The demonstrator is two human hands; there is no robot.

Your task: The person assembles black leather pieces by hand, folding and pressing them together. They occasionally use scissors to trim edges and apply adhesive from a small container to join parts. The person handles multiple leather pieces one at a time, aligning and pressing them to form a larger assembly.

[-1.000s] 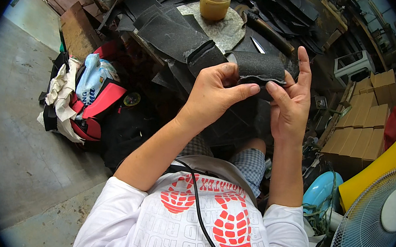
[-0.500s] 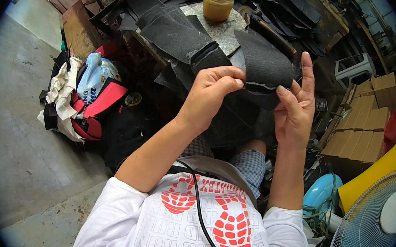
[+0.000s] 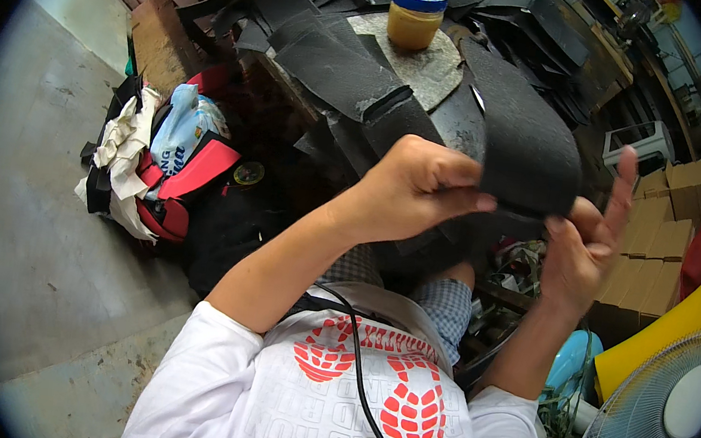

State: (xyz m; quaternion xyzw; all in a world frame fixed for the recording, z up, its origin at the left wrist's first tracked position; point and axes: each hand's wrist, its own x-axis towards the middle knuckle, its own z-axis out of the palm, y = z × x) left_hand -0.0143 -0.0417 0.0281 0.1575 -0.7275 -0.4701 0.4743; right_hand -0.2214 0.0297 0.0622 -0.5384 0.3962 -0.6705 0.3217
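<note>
Between my two hands is a curved black leather-like piece (image 3: 535, 132), its broad rounded end toward me. My left hand (image 3: 428, 185) pinches its left edge between thumb and fingers. At the near right corner my right hand (image 3: 582, 250) pinches it too, with one finger pointing straight up. Beyond the piece, a jar of yellowish paste (image 3: 414, 29) with a blue rim stands on a round speckled stone slab (image 3: 447, 72). More black pieces (image 3: 333, 66) lie overlapping on the workbench to the left of the slab.
On the left, a heap of scraps and bags (image 3: 169, 159) stands on the floor. Brown cardboard boxes (image 3: 645, 253) are stacked to the right. A fan (image 3: 647, 426), a yellow panel (image 3: 658, 328) and a blue basin (image 3: 572, 361) sit near my right arm. A black cable (image 3: 359, 367) runs down my shirt.
Both hands have moved right and slightly toward me, carrying the black piece off the slab's edge. The view has shifted a little, and more of the stone slab shows.
</note>
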